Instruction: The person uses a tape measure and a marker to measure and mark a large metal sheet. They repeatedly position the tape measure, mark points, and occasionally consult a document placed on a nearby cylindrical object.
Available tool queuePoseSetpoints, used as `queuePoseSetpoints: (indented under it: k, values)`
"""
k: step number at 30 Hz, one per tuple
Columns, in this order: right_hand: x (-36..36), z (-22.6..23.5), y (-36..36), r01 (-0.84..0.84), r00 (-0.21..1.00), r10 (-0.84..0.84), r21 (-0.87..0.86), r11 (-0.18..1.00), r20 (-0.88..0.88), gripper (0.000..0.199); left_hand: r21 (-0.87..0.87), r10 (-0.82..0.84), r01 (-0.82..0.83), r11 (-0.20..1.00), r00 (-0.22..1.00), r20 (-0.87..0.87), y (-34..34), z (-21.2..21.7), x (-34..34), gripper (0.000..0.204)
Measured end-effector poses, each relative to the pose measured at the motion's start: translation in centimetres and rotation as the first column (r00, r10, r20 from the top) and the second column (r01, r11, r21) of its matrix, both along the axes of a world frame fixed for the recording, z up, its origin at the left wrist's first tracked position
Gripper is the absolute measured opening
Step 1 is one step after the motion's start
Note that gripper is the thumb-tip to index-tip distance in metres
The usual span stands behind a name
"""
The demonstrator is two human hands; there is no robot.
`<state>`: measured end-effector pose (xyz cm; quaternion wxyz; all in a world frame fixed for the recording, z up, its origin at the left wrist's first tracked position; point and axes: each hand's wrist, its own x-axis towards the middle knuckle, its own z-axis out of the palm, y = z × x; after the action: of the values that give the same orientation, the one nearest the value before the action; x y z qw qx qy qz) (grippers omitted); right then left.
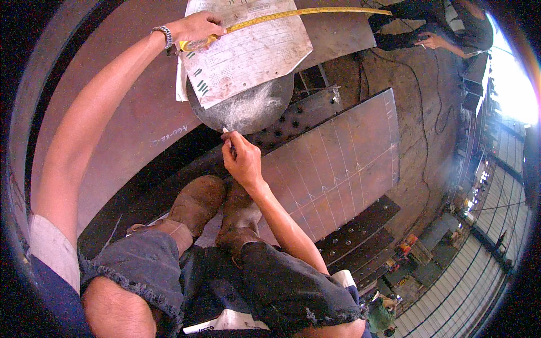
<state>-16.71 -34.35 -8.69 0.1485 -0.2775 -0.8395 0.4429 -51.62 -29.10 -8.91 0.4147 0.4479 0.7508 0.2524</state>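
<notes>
Head view, read from the grips outward. Saw the right grip (243, 160) pinched narrow on a chalk (226, 131) stub, tip touching the near rim of the disc (248, 110). Noted a pale scuffed patch on the disc just beyond the tip. Found the left grip (197, 27) clenched round the yellow case of the tape (282, 16), at the far left corner of the sheet (248, 53). Traced the blade running rightward over the sheet's top edge and well past it. Could not tell whether the blade truly sagged or only curved with the lens.

Saw the sheet lying across the disc's far half, both resting on a broad rusty plate (129, 112). Spotted a drilled bar (293, 121) just right of the disc, and beside it a slab (338, 163) ruled with chalk lines. Noted two boots (197, 203) planted below the right wrist. Glimpsed another person's hand (431, 40) well apart, top right.

Judged the marking best done with the chalk held steep, so that only a corner touched steel and left a thin line. Thought a short single stroke at the rim sounder than rubbing over the scuffed patch. Reckoned the blade needed to be taut and flat on the sheet, case pinned hard, before any reading was trusted. Considered the right forearm better steadied against the knee, and the loose sheet a likely slip risk under the blade.
</notes>
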Motion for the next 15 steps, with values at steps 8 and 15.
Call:
queuePoseSetpoints:
  k: [8,15]
  values:
    - [0.0,0.2,0.0,-0.004,0.999,0.005,-0.013,1.0,0.036,0.007,-0.041,0.015,-0.012,0.999,0.997,0.077,0.1,0.7,0.1,0.044]
    - [0.0,0.4,0.0,-0.022,0.997,0.024,-0.033,0.999,0.072,0.007,-0.014,-0.003,0.003,1.0,0.999,0.039,0.1,-0.3,-0.3,0.037]
